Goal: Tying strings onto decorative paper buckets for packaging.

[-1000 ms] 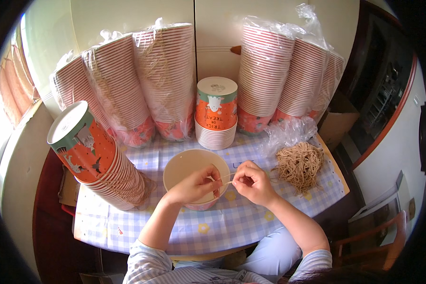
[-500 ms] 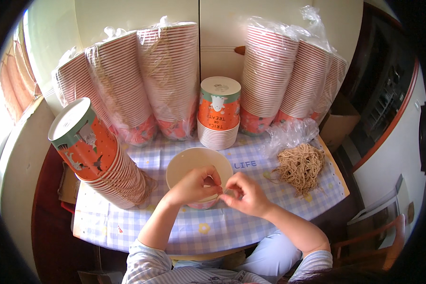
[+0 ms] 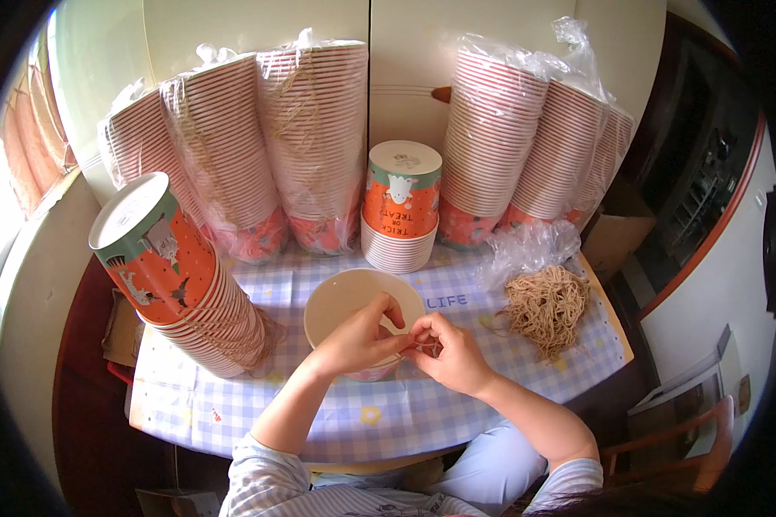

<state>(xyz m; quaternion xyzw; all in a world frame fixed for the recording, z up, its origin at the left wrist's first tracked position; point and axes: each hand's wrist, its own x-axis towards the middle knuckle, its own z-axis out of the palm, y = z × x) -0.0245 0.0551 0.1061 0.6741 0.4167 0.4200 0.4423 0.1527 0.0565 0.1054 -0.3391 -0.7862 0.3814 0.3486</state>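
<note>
Left hand (image 3: pixel 359 338) meets right hand (image 3: pixel 451 357) at a thin cord (image 3: pixel 429 346).
Left hand: over an open tub (image 3: pixel 341 297), grip unclear. Cord: curled between them, long axis indistinct, pinched by the right. Beyond, nearer the right: a tan tangle (image 3: pixel 545 312).

Head-worn left fisheye; looks down and forward from close above checked tablecloth (image 3: pixel 198 405).

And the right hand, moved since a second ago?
Yes: the right hand moved left and down in view. It partly covered the blue lettering then; now it sits below it.
</note>
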